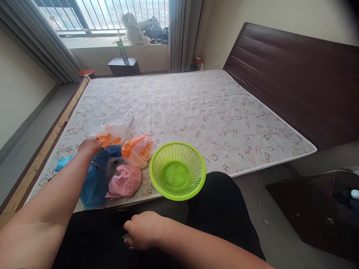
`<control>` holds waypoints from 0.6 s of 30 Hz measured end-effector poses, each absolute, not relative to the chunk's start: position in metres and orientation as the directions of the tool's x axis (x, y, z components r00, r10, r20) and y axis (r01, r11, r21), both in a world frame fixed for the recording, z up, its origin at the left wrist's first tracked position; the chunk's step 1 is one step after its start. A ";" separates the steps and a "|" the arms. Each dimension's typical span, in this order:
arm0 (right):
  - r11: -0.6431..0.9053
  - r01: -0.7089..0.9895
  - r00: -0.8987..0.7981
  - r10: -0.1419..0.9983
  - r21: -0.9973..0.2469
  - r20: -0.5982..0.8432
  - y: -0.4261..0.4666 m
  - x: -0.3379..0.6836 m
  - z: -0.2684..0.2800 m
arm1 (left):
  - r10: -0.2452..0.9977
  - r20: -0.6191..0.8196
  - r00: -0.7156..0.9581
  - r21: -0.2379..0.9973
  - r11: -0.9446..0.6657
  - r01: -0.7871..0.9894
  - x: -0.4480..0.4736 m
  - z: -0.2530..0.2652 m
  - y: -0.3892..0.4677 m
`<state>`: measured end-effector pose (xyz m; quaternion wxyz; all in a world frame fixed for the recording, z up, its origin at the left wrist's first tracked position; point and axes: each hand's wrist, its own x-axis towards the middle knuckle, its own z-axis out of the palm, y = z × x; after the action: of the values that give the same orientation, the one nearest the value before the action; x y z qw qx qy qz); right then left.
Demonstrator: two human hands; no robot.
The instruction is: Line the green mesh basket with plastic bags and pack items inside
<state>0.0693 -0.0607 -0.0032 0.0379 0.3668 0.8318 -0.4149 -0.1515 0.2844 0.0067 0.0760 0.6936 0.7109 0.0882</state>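
My left hand (90,145) reaches out over the mattress. Its fingers are closed on the edge of a clear plastic bag with orange print (112,136). Below it lie a blue plastic bag (94,186) and a pink cloth (126,182). A knotted white and orange plastic bag (138,150) sits just to the right of these. My right hand (144,229) is curled closed above my lap; a small greyish bit shows by its fingers, too little to name. A green plastic basket (177,173) rests at the mattress's near edge, with nothing seen inside.
The letter-printed mattress (174,104) stretches away to a dark headboard (294,78) on the right. A bedside table (124,67) with a green tube stands beyond it. At lower right is a dark cabinet (308,213) with a cable. A wooden bed rail (56,134) runs along the left.
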 end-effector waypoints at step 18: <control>0.322 0.100 -0.008 0.946 -0.941 0.323 -0.043 0.129 0.073 | 0.829 0.560 -0.016 0.516 -0.333 0.789 -0.034 0.164 0.126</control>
<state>0.1293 -0.0431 0.0731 -0.5516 0.4380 0.5973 -0.3835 -0.0338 0.1258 0.1637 0.0234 0.7010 0.5771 0.4184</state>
